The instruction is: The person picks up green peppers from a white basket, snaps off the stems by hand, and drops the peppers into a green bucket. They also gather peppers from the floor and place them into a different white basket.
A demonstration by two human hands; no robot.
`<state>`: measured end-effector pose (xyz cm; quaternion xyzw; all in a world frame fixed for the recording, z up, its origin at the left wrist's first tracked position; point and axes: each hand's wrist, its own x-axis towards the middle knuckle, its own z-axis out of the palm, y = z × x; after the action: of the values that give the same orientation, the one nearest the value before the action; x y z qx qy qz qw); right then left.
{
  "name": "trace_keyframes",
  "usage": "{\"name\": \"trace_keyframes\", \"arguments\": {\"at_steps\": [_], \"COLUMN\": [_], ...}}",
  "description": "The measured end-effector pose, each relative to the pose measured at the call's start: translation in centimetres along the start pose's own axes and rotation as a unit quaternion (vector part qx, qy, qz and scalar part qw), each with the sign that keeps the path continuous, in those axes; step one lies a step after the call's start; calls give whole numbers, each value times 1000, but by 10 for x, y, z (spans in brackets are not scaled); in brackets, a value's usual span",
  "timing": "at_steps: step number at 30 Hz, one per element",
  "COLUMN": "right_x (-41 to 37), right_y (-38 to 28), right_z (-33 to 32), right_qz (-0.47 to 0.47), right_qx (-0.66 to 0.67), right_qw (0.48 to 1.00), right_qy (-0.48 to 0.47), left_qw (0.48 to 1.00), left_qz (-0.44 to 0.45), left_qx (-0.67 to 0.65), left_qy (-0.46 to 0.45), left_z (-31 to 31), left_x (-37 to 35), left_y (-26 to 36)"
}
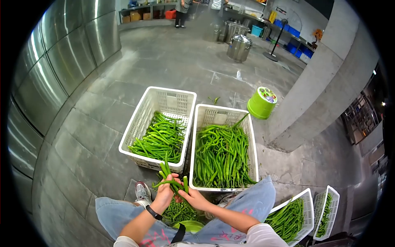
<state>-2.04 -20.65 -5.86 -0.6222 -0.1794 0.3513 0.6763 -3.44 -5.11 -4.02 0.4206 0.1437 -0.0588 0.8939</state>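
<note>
My left hand (165, 192), with a black band on its wrist, is closed around several long green chili peppers (165, 169) that point up and to the left. Close beside it, my right hand (196, 199) grips a green chili pepper too, its pale-tipped end standing up by the thumb. Both hands are between my knees, just in front of two white plastic crates. The left crate (128, 136) is partly filled with green peppers; the right crate (256, 164) holds a thicker layer. Beneath my hands lies a heap of small green pieces (180, 212), above a green plastic rim (191, 224).
An upturned green bucket (261, 103) stands near a concrete pillar (304, 99). Two more crates of peppers, one nearer (309, 212) and one farther (335, 206), are at my right. Steel pots (239, 48), a stand fan (276, 43) and people (182, 12) are farther back.
</note>
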Motion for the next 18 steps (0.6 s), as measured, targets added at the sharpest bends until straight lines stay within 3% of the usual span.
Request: {"name": "trace_keyframes", "arguments": {"at_steps": [3, 11, 13, 17, 18], "right_x": [-2, -1, -1, -3, -1], "right_y": [-4, -5, 2, -16, -14], "right_z": [4, 4, 3, -12, -19], "right_qz": [27, 64, 100, 110, 35], "right_qx": [75, -5, 35, -39, -112], "right_qw": [997, 997, 993, 990, 992], "right_qy": [3, -31, -59, -79, -39], "left_qw": [998, 989, 985, 971, 966], "left_qz": [24, 34, 63, 163, 190], "left_qx": [-41, -117, -119, -121, -119], "left_qy": [34, 89, 107, 123, 132], "left_z": [-5, -19, -23, -35, -40], "left_x": [4, 13, 18, 24, 25], "left_y": [-3, 14, 27, 62, 70]}}
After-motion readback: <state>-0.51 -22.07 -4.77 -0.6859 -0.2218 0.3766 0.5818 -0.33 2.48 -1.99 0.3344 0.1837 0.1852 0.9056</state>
